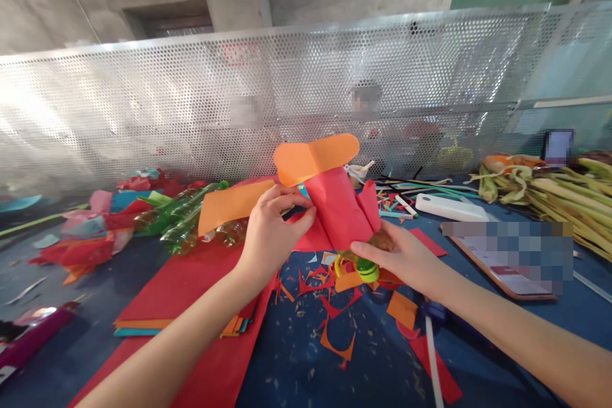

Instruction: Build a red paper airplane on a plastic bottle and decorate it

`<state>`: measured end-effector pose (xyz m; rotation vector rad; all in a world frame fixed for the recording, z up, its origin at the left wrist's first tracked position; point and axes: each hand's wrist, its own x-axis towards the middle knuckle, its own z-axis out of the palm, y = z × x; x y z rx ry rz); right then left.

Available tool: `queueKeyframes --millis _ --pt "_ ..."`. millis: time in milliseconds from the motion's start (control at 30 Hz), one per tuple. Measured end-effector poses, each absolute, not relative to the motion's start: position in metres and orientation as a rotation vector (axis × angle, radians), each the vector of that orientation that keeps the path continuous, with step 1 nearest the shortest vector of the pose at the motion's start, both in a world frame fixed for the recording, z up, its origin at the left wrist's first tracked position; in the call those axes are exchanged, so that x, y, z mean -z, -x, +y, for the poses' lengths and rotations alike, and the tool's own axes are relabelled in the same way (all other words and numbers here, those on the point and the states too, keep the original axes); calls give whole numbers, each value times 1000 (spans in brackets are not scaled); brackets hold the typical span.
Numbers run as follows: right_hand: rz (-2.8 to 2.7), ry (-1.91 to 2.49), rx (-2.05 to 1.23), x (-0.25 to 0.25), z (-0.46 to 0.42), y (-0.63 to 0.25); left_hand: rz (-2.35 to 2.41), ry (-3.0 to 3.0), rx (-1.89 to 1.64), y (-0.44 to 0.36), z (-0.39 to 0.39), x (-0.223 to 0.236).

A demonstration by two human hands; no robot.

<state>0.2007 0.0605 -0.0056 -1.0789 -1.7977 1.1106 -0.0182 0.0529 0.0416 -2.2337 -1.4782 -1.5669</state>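
So the bottle wrapped in red paper is up in the air mid-desk, tilted, green cap end low and nearer the camera. The right hand has it by that capped end, fingers closed around it with the thumb lying over the red paper's lower edge. The left hand is at the wrap's left edge, thumb and forefinger tips together right by a tiny blue bit; can't tell if paper's caught between them. An orange paper strip with rounded ends sits across the wrap's far end, clear of the fingers.

Below the hands, red and orange paper scraps litter the blue desk. Stacked red paper sheets and green plastic bottles are on the left, a phone and long yellow-green stalks on the right. Perforated metal screen along the far side.
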Motion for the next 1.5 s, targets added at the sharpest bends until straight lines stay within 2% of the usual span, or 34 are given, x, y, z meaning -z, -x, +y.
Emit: queueKeyframes --millis 333,600,833,1000,1500 --pt "-1755 1122 -1174 -5 53 -197 -1610 2465 1831 21 64 -29" --pt "-1601 1075 -1351 -13 53 -194 -1665 2288 2054 29 72 -26" --pt "-1644 1058 -1290 -11 56 -198 -1637 2195 1823 47 82 -37" --pt "-1658 1068 -1251 -7 58 -200 -1504 2284 1672 33 67 -43" --pt "-1768 1175 -1131 -7 54 -198 -1413 2243 1739 13 50 -40"
